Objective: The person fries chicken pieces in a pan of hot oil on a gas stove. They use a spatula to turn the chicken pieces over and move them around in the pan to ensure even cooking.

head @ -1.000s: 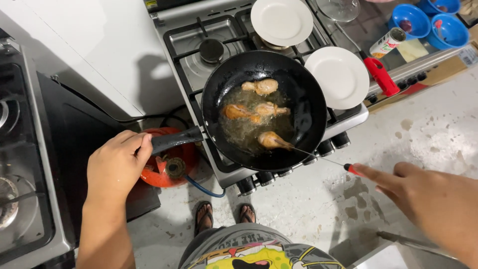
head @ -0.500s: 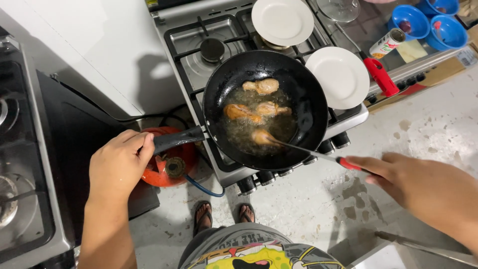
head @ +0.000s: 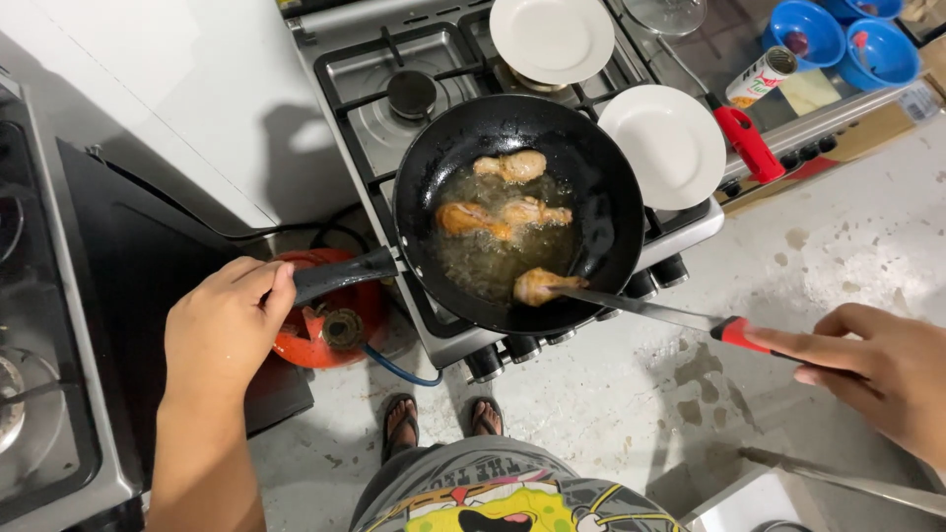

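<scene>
Our left hand (head: pixel 222 330) clenches the handle of the black frying pan (head: pixel 512 207) at the stove's front edge; our right hand (head: pixel 872 365) grips a red-handled knife (head: pixel 655 313) touching the nearest of three golden, oil-glossed chicken pieces (head: pixel 537 286)

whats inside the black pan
The black pan holds three browned chicken pieces in bubbling oil. A metal utensil touches the nearest piece; its tip is hidden against the meat.

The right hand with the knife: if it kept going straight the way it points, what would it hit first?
Most likely the nearest chicken piece: the right hand aims its knife there, tip apparently already touching it in the pan.
</scene>
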